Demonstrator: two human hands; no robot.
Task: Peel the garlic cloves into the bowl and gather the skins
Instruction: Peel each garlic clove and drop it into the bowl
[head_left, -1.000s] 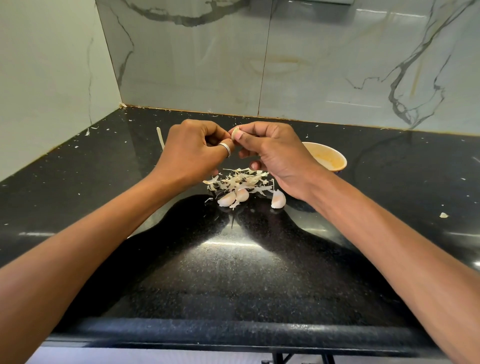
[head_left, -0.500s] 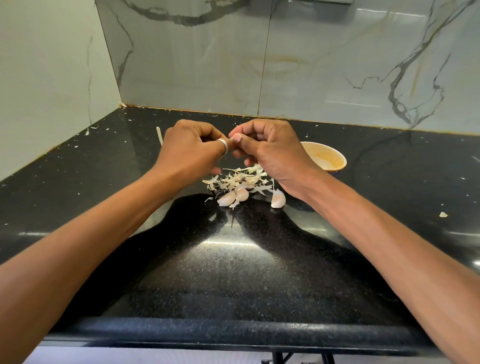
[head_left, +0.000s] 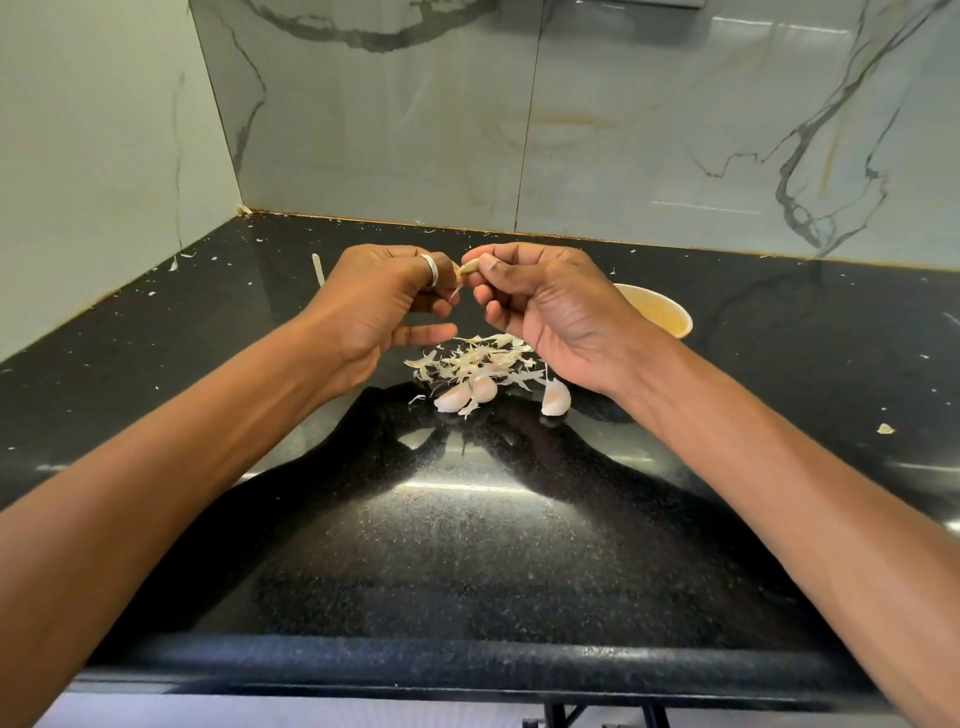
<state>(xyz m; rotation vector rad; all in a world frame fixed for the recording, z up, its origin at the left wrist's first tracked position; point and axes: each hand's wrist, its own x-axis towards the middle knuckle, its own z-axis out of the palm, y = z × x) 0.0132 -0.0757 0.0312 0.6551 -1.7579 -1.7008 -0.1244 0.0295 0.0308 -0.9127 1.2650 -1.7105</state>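
Garlic clove (head_left: 469, 267) pinched in right hand (head_left: 550, 306); left hand (head_left: 382, 306) pinches skin.

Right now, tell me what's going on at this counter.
A person is peeling garlic over the black counter. The right hand pinches a garlic clove, and the left hand pinches a strip of skin hanging from its end. Below them lies a heap of skins, with three cloves at its near edge. A bowl stands behind the right hand.
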